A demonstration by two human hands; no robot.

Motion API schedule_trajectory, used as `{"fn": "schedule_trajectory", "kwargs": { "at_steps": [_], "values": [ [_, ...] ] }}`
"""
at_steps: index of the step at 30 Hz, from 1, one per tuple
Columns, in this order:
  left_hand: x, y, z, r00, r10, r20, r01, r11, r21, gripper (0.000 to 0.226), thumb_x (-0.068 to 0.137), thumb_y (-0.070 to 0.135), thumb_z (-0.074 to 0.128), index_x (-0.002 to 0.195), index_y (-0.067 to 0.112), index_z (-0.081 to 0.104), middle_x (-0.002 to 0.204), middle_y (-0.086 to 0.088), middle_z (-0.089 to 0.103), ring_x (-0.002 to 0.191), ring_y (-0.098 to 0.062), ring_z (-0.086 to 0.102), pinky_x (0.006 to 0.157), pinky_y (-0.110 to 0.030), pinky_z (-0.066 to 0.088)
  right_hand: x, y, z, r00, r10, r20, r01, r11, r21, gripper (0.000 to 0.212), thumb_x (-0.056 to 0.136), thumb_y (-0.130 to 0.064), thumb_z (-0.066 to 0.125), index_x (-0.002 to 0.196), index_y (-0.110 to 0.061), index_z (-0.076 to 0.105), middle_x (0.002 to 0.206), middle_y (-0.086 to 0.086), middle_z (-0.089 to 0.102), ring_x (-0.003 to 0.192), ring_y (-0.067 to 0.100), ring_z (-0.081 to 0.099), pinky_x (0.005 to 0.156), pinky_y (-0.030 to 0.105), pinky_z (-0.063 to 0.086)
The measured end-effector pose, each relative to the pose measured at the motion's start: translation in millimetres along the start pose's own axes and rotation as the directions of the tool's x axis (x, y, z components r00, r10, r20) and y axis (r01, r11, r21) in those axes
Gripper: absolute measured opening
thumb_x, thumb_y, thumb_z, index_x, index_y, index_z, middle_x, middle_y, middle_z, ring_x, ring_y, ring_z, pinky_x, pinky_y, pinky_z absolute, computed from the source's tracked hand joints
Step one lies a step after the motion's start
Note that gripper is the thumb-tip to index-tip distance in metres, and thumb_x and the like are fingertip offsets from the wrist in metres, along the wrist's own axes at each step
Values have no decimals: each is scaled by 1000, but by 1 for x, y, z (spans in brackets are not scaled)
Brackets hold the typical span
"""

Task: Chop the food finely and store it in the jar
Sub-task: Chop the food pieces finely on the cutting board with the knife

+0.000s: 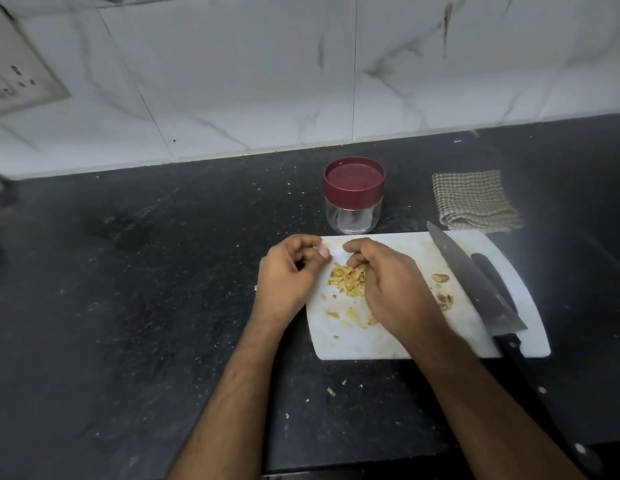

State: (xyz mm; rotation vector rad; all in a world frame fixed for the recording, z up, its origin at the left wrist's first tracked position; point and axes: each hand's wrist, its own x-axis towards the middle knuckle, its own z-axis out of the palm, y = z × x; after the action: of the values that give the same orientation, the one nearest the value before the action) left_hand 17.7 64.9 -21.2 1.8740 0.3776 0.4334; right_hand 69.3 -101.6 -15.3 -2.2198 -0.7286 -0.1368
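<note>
Two bare forearms reached in from the bottom edge, across the dark speckled counter (128, 271) toward the white board (370, 341). Crumbs of food lay scattered on the counter between the arms, just off the board's near edge.

Around the board: a knife (474, 282) lay along its right side, blade on the board pointing away, black riveted handle running off the near right corner onto the counter. A folded checked cloth (474, 199) sat just beyond the board's far right corner. The jar (353, 199) stood upright just behind the board's far edge — clear body, maroon lid (353, 178) on, nothing visible inside. A marbled tile wall rose behind the counter, with a socket plate (17, 74) at far left.

The food (348, 280) was a small yellow-tan heap of fine chopped bits on the left half of the board, between the two hands. Looser pieces lay nearer the camera, and two larger brownish scraps (442, 287) sat to the right, close to the blade.

The left hand (291, 271) rested at the board's left edge, fingers curled inward, tips near the heap; whether it pinched anything could not be told. The right hand (388, 282) lay knuckles up over the heap's right side, fingers bent down and touching the bits — cupped against them, not clearly gripping.
</note>
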Motion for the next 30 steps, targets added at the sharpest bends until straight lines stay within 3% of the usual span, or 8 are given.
{"fn": "schedule_trajectory", "kwargs": {
  "at_steps": [4,8,13,16,18,22,27,30],
  "values": [
    [5,-8,-13,978,-24,208,21,1000,17,23,84,19,84,105,26,78,102,4,75,101,-15,71,96,-44,57,-2,7,0,995,-52,-80,49,998,-45,44,92,4,48,127,-18,63,122,-6,65,111,9,59,97,30,49],
    [4,-8,-8,977,41,207,-78,982,174,21,89,22,79,110,27,79,106,13,69,102,0,64,96,-29,52,5,8,6,995,6,96,7,991,-135,51,101,-8,43,151,-17,43,150,1,50,136,16,45,113,30,34],
    [-1,-3,-5,970,62,234,-90,990,110,23,102,18,62,123,20,70,90,5,78,94,-11,73,94,-41,57,-5,-2,-2,995,-47,85,42,997,59,51,95,-21,33,142,-26,50,111,-5,72,94,12,66,85,37,53],
    [-1,0,-3,983,82,162,-90,995,43,18,105,19,57,119,19,68,89,2,78,92,-15,74,90,-44,58,-6,-1,-7,994,-49,-94,59,991,116,44,95,-14,37,131,-19,61,97,-7,72,84,5,65,77,29,53],
    [-1,0,-2,989,140,56,-142,989,36,19,106,25,54,114,19,70,95,7,76,95,-9,71,88,-37,58,0,1,-7,988,19,-156,1,992,129,38,99,-9,41,129,-19,62,102,-6,72,93,6,65,83,30,53],
    [-8,0,3,980,126,152,-143,984,106,53,106,56,34,142,25,56,115,9,74,109,12,62,93,-10,46,5,-1,-1,995,69,70,-70,997,10,44,103,-15,40,146,-23,49,129,-5,68,109,13,64,96,34,50],
    [-14,0,2,975,145,168,-137,989,-55,92,91,84,20,147,20,54,112,6,77,123,2,61,112,-29,42,-8,-4,-8,999,31,15,-32,994,107,40,102,-13,40,136,-25,55,108,-9,74,81,6,67,79,32,54],
    [-18,4,4,970,192,148,-166,971,-173,87,89,85,25,138,23,60,115,-2,77,120,-9,66,106,-33,50,-9,-2,-11,989,52,-136,-39,995,96,35,101,-9,43,128,-21,62,106,-10,73,79,7,65,71,28,51]
  ]
}}
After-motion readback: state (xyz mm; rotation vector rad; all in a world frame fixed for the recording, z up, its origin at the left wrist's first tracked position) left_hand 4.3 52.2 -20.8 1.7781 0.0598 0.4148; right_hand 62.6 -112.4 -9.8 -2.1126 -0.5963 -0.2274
